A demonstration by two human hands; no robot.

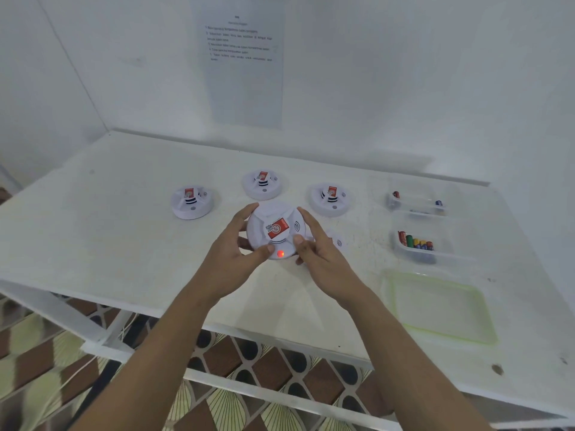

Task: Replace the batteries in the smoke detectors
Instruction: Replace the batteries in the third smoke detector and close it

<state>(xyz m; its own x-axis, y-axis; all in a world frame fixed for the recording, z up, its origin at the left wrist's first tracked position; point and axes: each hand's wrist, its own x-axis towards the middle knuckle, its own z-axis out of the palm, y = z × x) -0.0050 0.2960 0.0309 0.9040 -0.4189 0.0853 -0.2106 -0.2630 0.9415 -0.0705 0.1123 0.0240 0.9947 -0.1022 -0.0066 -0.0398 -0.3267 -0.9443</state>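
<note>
A white round smoke detector (pixel 273 222) with a red label and a glowing red light is held above the white table (pixel 124 231). My left hand (pixel 241 244) grips its left side and my right hand (pixel 317 244) its right side, thumbs on the front rim. Another detector (pixel 337 242) lies partly hidden behind my right hand. Three more detectors stand behind: one to the left (pixel 192 202), one in the middle (pixel 262 184), one to the right (pixel 329 195). A clear tub (pixel 417 244) at the right holds several coloured batteries. A farther clear tub (pixel 415 202) holds a few batteries.
A clear lid with a green rim (pixel 441 309) lies flat at the near right. A printed instruction sheet (pixel 245 63) hangs on the back wall. The table's front edge runs under my forearms, with patterned floor below.
</note>
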